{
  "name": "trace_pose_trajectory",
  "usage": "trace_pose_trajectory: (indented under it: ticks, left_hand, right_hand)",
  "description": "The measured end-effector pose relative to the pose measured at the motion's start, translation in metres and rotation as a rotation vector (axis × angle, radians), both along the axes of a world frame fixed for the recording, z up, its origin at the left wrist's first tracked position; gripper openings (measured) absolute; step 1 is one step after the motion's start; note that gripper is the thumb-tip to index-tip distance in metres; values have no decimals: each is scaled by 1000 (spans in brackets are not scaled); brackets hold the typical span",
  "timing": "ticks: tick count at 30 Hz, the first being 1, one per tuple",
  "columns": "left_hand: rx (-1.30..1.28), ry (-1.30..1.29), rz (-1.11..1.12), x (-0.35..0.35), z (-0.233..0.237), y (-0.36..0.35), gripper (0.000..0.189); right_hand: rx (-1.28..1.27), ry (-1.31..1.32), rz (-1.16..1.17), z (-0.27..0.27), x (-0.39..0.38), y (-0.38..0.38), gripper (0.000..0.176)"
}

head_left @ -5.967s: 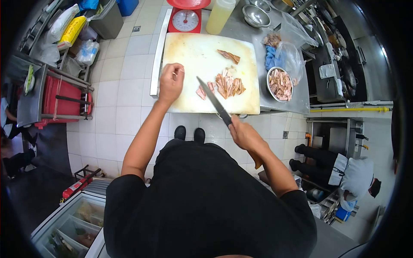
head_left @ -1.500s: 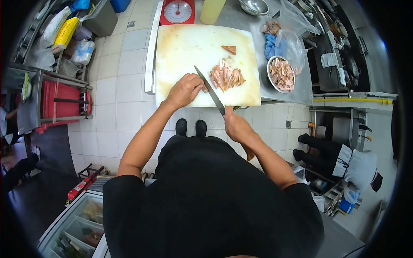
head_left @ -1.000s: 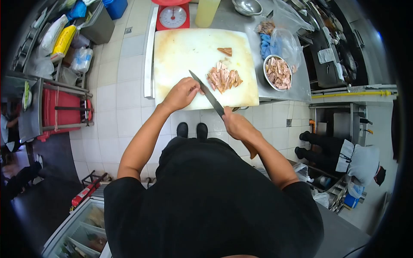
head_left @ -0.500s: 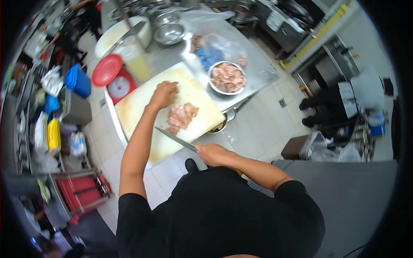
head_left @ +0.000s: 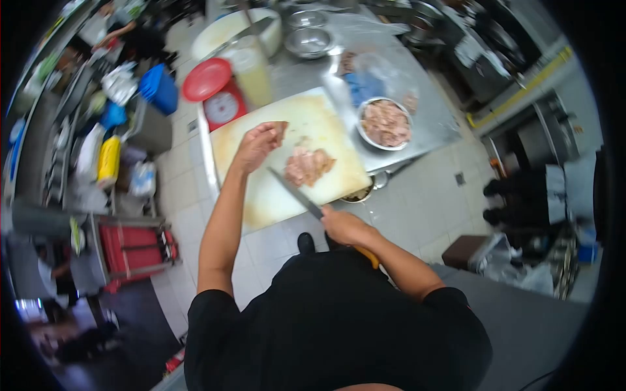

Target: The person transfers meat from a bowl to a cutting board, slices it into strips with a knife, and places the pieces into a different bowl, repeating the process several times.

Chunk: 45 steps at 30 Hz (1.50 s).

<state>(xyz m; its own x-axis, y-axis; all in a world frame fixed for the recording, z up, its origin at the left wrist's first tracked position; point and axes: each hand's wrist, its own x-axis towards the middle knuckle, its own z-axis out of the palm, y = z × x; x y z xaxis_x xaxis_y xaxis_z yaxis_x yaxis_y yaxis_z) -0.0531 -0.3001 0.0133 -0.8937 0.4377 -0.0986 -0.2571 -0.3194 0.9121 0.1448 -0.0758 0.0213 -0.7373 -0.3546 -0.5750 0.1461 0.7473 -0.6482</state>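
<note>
My left hand (head_left: 257,144) is closed on a small piece of raw meat (head_left: 281,132), held above the left part of the white cutting board (head_left: 251,208). In my right hand (head_left: 343,225) is a kitchen knife (head_left: 297,190), gripped near the board's front edge. Its blade slants up and left, the tip close to a heap of cut raw meat (head_left: 308,166) on the board. What looks like the knife's yellow handle end (head_left: 369,256) shows below that hand. Beyond the board's right corner stands a round bowl (head_left: 383,147) full of raw meat pieces.
A red scale (head_left: 223,107), a container of pale yellow liquid (head_left: 253,78) and a large white tub (head_left: 274,32) with a blade across it stand behind the board. Metal bowls (head_left: 308,43) and plastic bags (head_left: 381,72) lie on the steel table (head_left: 433,120). Another person (head_left: 554,195) stands at right.
The view has turned, shifting the table rightward. My left hand has come up from beside the meat heap and now shows a piece in its fingers. The knife stays in my right hand.
</note>
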Motion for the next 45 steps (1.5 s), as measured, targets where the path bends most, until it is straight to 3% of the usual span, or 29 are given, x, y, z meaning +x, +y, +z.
trace_pose_trajectory:
  ticks: [1, 2, 3, 5, 8, 9, 11, 13, 16, 24, 29, 32, 35, 38, 41, 45]
  left_hand:
    - [-14, -1, 54, 11, 0, -13, 22]
    - [74, 32, -34, 22, -4, -24, 22]
    - [166, 65, -126, 34, -8, -34, 22]
    - [159, 69, -83, 58, -15, -49, 18]
    - [-581, 160, -76, 103, -16, -49, 23]
    - [-566, 131, -57, 118, -23, -49, 23]
    - [-927, 893, -63, 136, -33, -50, 29]
    - [-889, 796, 66, 153, -36, -48, 34]
    - [-931, 759, 288, 162, -39, -45, 23]
    - [-971, 838, 273, 155, -53, -38, 11]
    - [-976, 832, 283, 158, -55, -36, 12]
    - [-977, 847, 356, 164, -59, -34, 13]
    - [-963, 841, 381, 164, -61, -33, 12]
    - [-956, 881, 401, 162, -60, -34, 11]
    - [-954, 855, 390, 163, -61, -34, 12]
    - [-919, 885, 398, 162, -60, -36, 14]
  right_hand:
    - [-1, -87, -25, 17, -3, 1, 30]
    - [-9, -92, 24, 12, -4, 1, 30]
    - [22, -34, 23, 4, -4, 1, 28]
    - [14, 19, 18, -3, -3, 3, 28]
    - [-44, -13, 35, 1, -4, 6, 27]
    - [-7, -27, 50, 12, -4, 4, 26]
    - [64, 33, 94, 19, -6, 3, 25]
    - [109, 167, 151, 9, -4, 7, 25]
    - [131, 267, 193, 18, 0, 8, 22]
    - [288, 282, 387, 48, 7, 5, 14]
    - [222, 389, 363, -9, 1, -7, 12]
    - [227, 421, 370, -9, -7, -5, 12]
    - [281, 362, 420, 42, -8, -10, 13]
    - [330, 244, 456, 55, -4, -13, 13]
    - [221, 368, 377, 3, 3, -11, 12]
    - [222, 403, 362, -9, -6, -13, 15]
